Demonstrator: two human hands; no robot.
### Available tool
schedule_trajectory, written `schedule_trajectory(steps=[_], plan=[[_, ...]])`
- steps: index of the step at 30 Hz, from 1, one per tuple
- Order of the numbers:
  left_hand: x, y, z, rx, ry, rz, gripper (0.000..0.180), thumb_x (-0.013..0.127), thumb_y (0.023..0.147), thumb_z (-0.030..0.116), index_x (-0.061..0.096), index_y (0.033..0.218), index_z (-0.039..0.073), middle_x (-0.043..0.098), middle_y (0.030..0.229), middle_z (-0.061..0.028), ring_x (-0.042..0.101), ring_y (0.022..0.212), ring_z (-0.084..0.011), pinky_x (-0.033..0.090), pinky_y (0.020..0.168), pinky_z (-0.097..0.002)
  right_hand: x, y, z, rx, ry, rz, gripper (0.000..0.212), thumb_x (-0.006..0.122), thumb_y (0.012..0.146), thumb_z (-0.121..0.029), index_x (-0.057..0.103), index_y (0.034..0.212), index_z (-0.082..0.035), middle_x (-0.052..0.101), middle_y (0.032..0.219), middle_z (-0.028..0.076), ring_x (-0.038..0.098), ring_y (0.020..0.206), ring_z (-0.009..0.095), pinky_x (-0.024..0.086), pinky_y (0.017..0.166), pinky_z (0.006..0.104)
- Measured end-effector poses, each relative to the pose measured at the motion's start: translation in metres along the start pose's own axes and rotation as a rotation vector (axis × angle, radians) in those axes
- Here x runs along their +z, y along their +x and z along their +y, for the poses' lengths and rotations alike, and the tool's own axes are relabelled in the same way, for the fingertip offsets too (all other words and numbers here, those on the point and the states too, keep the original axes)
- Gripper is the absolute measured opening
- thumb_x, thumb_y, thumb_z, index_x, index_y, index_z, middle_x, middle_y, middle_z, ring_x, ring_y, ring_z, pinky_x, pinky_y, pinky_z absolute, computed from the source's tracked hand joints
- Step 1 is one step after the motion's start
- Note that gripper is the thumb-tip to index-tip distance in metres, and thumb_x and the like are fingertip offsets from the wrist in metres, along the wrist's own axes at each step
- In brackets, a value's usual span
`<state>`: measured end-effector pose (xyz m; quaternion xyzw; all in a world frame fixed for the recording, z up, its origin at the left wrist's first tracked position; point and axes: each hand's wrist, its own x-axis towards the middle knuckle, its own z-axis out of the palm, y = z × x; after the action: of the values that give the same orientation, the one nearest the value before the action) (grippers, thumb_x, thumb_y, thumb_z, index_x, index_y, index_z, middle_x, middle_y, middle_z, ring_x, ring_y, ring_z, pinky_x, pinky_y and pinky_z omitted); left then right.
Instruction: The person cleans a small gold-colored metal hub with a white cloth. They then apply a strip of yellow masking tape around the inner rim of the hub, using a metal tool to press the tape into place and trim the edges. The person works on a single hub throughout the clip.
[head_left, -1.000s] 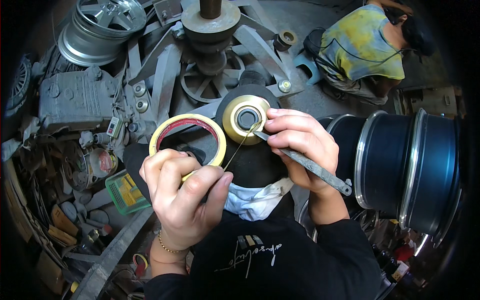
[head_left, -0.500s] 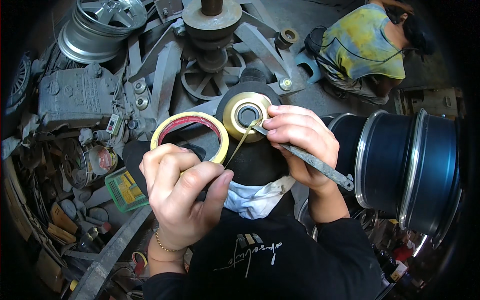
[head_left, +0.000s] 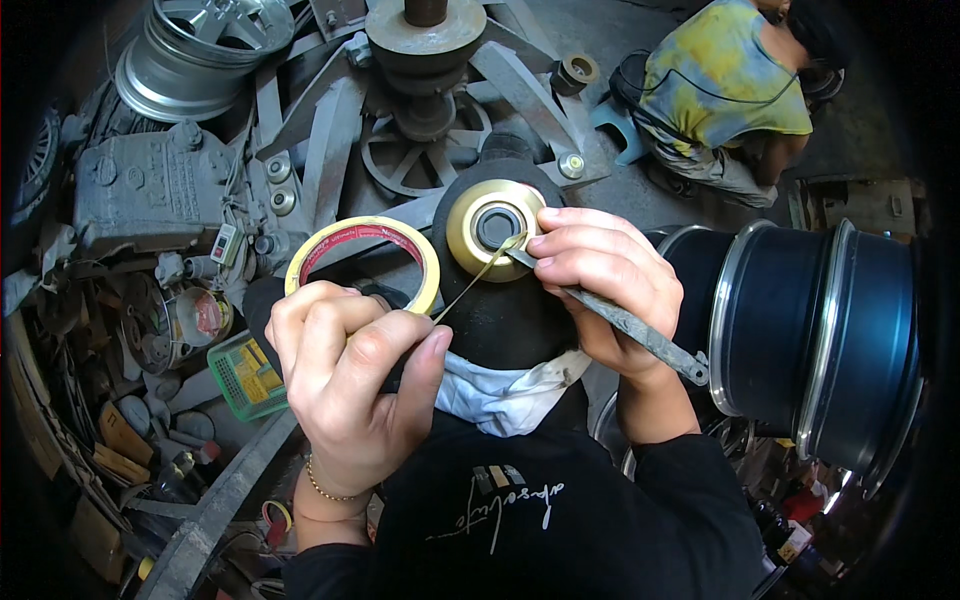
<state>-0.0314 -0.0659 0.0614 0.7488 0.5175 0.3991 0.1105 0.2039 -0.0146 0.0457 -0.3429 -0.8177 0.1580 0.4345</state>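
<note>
My left hand (head_left: pixel 350 375) is closed on a roll of yellow masking tape (head_left: pixel 432 272) with a red-printed core. A thin, twisted strip of tape (head_left: pixel 464 291) runs taut from beside the roll to a round gold-coloured metal part (head_left: pixel 464 235), which has a dark hole in its middle. My right hand (head_left: pixel 615 285) grips a narrow flat metal blade (head_left: pixel 640 335) with a small hole at its near end. Its far tip meets the strip at the gold part's lower right rim. Fingertips of that hand touch the rim too. Below lies a white cloth (head_left: pixel 505 392) on my lap.
Dark wheel rims (head_left: pixel 770 320) with bright edges stand close on my right. Ahead is a metal stand (head_left: pixel 425 30) with angled legs. A silver rim (head_left: pixel 190 80) sits far left, a green basket (head_left: pixel 250 378) nearer. Another person (head_left: pixel 725 90) crouches at the far right.
My left hand and the tape roll have shifted left and slightly up, and more of the strip shows stretched. My right hand has barely moved. The other person's head and arm have shifted.
</note>
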Motion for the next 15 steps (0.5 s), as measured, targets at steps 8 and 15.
schedule_trajectory(steps=[8, 15], plan=[[0.0024, -0.0002, -0.0031, -0.03, -0.007, 0.041, 0.021, 0.085, 0.077, 0.009, 0.073, 0.093, 0.012, 0.062, 0.085, -0.0025, 0.057, 0.092, -0.0289, 0.043, 0.088, -0.0417, -0.0012, 0.0025, -0.0019, -0.034, -0.068, -0.023, 0.021, 0.082, 0.079, -0.001, 0.072, 0.098, -0.001, 0.077, 0.099, 0.015, 0.075, 0.102, 0.036, 0.06, 0.092, 0.0437], [0.0049, 0.0023, -0.0094, -0.033, 0.035, 0.074, 0.019, 0.085, 0.076, 0.01, 0.073, 0.09, 0.012, 0.06, 0.085, -0.0034, 0.057, 0.091, -0.0291, 0.044, 0.088, -0.0409, -0.0016, 0.0043, -0.0028, -0.039, -0.08, -0.036, 0.02, 0.081, 0.079, 0.0, 0.071, 0.097, -0.001, 0.077, 0.098, 0.015, 0.075, 0.1, 0.036, 0.06, 0.092, 0.0439]])
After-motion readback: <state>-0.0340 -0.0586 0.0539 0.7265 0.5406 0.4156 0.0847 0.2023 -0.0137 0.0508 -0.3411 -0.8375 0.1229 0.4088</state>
